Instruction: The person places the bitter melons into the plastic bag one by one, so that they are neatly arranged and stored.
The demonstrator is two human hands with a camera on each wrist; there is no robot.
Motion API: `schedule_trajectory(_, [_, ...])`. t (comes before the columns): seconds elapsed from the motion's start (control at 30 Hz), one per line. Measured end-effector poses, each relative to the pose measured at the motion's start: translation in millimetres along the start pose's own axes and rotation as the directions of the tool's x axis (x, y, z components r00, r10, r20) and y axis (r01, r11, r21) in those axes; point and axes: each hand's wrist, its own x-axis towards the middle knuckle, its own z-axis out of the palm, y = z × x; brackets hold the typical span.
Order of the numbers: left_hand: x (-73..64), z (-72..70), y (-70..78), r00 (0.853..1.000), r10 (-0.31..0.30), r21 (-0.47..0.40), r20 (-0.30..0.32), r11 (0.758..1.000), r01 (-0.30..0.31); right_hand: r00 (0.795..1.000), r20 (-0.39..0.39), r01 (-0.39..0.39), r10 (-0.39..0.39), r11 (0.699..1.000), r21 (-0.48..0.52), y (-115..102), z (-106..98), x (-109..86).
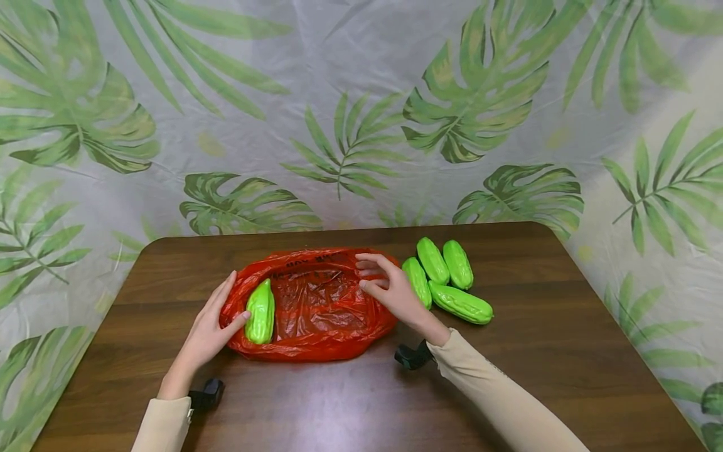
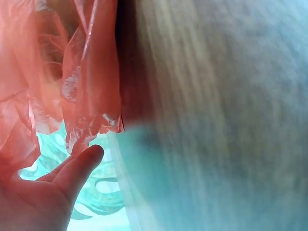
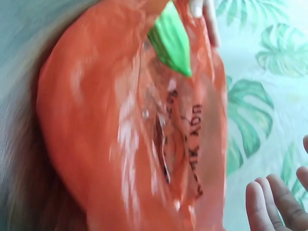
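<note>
A red plastic bag [image 1: 327, 351] lies on the table with its mouth spread wide, dark lettering on its far side. One bright green, ridged bitter melon [image 1: 260, 314] sits inside at the left end. My left hand [image 1: 210, 329] rests against the bag's left rim, fingers extended along the outside and the thumb reaching over towards the melon. Over the right rim hovers my right hand [image 1: 392, 289], its fingers loosely bent and apart, holding nothing. In the right wrist view, those fingers [image 3: 269, 204] show beside the bag with nothing between them.
Several more green bitter melons [image 1: 460, 302] lie grouped on the table just right of the bag, close to my right forearm. The brown wooden table [image 1: 553, 351] ends at a leaf-patterned cloth [image 1: 350, 144] behind it.
</note>
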Motion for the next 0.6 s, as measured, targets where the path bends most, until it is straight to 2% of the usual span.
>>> schedule_trajectory(0.23, [0.2, 0.2, -0.2, 1.0, 0.0, -0.005, 0.005, 1.0, 0.0, 0.999, -0.052, -0.008, 0.008, 1.0, -0.007, 38, -24, -3.3])
schedule_trajectory(0.6, [1.4, 0.3, -1.5, 1.0, -0.001, -0.011, 0.006, 1.0, 0.001, 0.994, -0.107, 0.009, -0.009, 1.0, -0.005, 50, -52, -19.1])
